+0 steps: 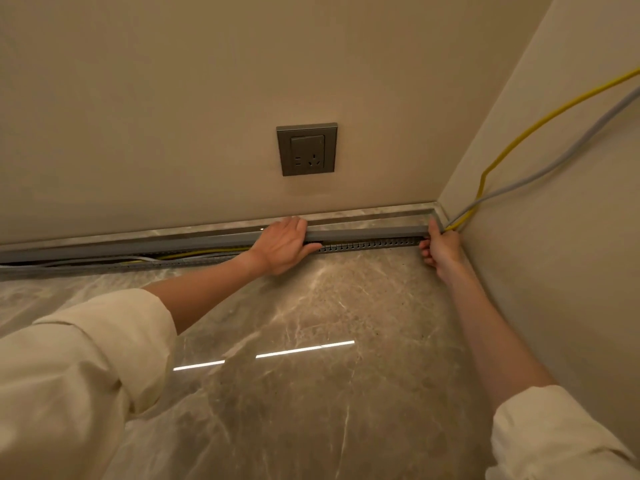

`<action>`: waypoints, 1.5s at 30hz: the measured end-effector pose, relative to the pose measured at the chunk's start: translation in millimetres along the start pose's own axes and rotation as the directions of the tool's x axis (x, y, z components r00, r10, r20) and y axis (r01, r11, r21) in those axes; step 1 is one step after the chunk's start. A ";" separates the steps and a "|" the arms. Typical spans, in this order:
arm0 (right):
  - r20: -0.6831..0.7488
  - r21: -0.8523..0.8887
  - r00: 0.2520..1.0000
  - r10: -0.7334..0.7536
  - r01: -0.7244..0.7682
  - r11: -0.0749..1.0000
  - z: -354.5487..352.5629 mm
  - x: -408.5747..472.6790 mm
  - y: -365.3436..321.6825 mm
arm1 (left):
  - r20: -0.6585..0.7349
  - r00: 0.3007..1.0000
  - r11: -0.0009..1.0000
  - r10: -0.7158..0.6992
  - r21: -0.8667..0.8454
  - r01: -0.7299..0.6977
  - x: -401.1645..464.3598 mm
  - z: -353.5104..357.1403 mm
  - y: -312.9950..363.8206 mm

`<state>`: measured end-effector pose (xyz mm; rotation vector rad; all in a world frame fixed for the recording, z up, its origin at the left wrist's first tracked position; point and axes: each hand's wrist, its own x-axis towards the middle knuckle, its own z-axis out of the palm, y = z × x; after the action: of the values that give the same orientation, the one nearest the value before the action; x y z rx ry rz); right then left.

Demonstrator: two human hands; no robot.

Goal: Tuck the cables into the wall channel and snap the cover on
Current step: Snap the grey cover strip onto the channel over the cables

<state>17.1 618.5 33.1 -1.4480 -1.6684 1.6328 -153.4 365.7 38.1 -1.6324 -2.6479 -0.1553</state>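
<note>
A long grey slotted channel (pixel 367 244) runs along the foot of the wall on the marble floor. A grey cover strip (pixel 363 233) lies tilted over its top edge. My left hand (pixel 282 245) grips the cover near its middle, fingers over the top and thumb below. My right hand (pixel 440 247) holds the cover's right end at the corner. A yellow cable (pixel 519 138) and a grey cable (pixel 554 164) come down the right wall and enter the channel at the corner. Both cables show again in the uncovered channel at the left, the yellow cable (pixel 204 252) lying inside it.
A grey wall socket (pixel 307 149) sits on the wall above the channel. A marble skirting (pixel 363 213) lines the wall base. The side wall (pixel 554 254) closes in tightly on the right. Glossy marble floor (pixel 311 341) stretches toward me.
</note>
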 end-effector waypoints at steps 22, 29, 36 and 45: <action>-0.150 0.144 0.983 -0.105 0.127 0.981 -5.5 -13.1 31.7 | 0.132 0.972 0.884 -0.193 -0.407 0.231 93.4 11.8 116.7; -0.217 0.238 0.968 -0.128 0.180 0.954 -2.7 -17.4 32.9 | 0.157 0.969 0.868 -0.189 -0.434 0.240 90.4 -5.3 107.1; 0.079 0.759 0.995 0.067 -0.103 0.643 10.1 -23.0 -2.0 | 0.165 0.967 0.827 -0.193 -0.503 0.251 82.9 -37.0 92.1; 0.220 0.955 0.975 -0.037 -0.207 0.214 27.6 -35.1 -37.2 | 0.179 0.973 0.828 -0.148 -0.516 0.221 81.0 -58.3 92.3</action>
<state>-6.7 583.3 72.7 -0.6449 -0.2217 2.2524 -109.2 473.2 108.8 -1.5280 -3.0530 -0.8993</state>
